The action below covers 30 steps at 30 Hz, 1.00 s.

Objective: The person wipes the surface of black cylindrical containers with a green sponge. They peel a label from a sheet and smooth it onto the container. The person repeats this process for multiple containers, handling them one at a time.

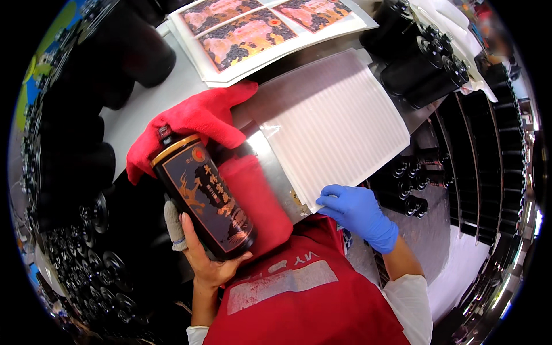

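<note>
My left hand (207, 267), bare but for a grey cover on one finger, grips the lower end of a black bottle (198, 192). The bottle lies tilted, its gold-ringed neck pointing away to the left, with a dark label of gold and orange pictures facing up. Under its upper part is a red cloth (198, 115), and beside its lower part a red pad (256, 195). My right hand (362, 221), in a blue glove, has thumb and fingers pinched together at the near corner of a whitish, faintly striped sheet (339, 115). The fingertips are partly hidden.
Printed label sheets (247, 40) lie at the far side of the metal table (270, 164). Black bottles crowd the left (86, 155), and more black bottles (428, 66) lie at the far right. Rows of black bottles (480, 155) stand further right, near a white cover (460, 37).
</note>
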Motion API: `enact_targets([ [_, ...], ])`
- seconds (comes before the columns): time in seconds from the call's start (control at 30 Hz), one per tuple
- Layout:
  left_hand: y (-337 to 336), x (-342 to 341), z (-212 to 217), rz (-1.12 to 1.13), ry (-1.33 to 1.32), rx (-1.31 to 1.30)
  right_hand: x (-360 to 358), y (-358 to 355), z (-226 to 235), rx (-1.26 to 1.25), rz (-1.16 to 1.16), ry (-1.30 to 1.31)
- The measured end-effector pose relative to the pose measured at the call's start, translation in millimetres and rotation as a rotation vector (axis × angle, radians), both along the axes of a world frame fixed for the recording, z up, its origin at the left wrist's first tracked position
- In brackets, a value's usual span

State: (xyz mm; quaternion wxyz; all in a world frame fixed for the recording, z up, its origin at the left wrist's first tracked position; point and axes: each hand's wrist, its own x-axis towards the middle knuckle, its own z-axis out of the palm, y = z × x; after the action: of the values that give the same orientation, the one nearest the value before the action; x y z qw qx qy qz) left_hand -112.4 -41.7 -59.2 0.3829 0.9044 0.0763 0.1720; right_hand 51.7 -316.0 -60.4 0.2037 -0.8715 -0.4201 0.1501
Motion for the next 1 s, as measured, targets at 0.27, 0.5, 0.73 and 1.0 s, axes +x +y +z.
enact_targets([
  [0.27,-4.2,5.4,4.5,0.032,-0.076,0.131,19.6,4.5,-1.2,0.030,-0.140,0.327],
  [0.5,-7.2,2.8,6.1,0.049,-0.031,0.098,58.7,-14.9,7.1,0.257,-0.666,0.810],
  [0.73,-6.1,-0.3,-2.9,0.051,-0.053,0.022,108.5,-68.7,35.3,0.651,-1.000,0.488],
  [1.0,-8.3,15.0,12.8,0.073,-0.098,0.160,103.5,-152.6,-3.6,0.857,-1.274,0.394],
])
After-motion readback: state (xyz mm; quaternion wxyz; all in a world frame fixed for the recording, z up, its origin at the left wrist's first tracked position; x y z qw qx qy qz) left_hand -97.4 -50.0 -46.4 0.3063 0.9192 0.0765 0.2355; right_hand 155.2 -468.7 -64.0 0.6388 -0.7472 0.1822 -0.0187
